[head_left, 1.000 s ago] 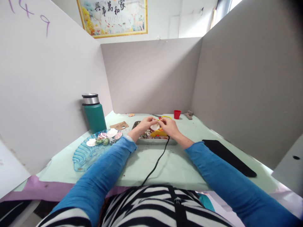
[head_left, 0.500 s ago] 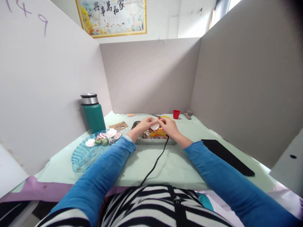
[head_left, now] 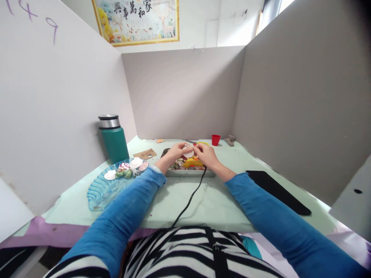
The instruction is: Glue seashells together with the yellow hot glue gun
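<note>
My left hand (head_left: 176, 151) pinches a white seashell (head_left: 189, 154) above a metal tray (head_left: 191, 173). The fingers of my right hand (head_left: 206, 153) are closed at the shell's right edge; whether they grip the shell itself or something small on it cannot be made out. Beneath both hands the tray holds several small shells (head_left: 177, 163) and a yellow glue gun (head_left: 193, 162). A black cord (head_left: 189, 201) runs from the glue gun toward my body.
On the left stand a green bottle (head_left: 113, 139) and a blue shell-shaped dish (head_left: 98, 193) bearing several shells. Brown card (head_left: 145, 153) lies behind the dish. A red cup (head_left: 215, 140) and a grey lump (head_left: 230, 140) are at the back; a black flat piece (head_left: 276, 192) is at right. Grey panels surround the table.
The white shell has tilted slightly between my fingers. Both hands stay in nearly the same place above the tray.
</note>
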A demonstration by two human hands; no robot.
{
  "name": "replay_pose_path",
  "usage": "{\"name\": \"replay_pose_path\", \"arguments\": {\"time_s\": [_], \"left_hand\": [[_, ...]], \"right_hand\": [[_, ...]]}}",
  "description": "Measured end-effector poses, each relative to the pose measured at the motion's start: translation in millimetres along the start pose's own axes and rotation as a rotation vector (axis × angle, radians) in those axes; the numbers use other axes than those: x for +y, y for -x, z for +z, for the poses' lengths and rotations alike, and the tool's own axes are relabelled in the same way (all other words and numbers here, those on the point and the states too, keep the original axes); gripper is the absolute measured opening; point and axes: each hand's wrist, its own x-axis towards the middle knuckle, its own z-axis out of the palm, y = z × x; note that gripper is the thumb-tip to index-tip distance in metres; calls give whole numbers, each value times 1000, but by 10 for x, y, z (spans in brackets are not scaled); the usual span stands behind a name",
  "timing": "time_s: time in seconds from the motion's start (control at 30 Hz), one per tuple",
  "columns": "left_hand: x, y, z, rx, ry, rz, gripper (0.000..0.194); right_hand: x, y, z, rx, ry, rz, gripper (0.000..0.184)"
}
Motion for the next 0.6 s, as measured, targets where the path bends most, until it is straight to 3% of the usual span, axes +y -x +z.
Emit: {"name": "replay_pose_path", "arguments": {"time_s": [0.27, 0.6], "left_hand": [[38, 23, 17, -26, 44, -11, 39], [76, 27, 52, 24, 42, -89, 30]], "right_hand": [[1, -6, 4, -13, 39, 17, 27], [40, -15, 41, -61, 59, 27, 32]]}}
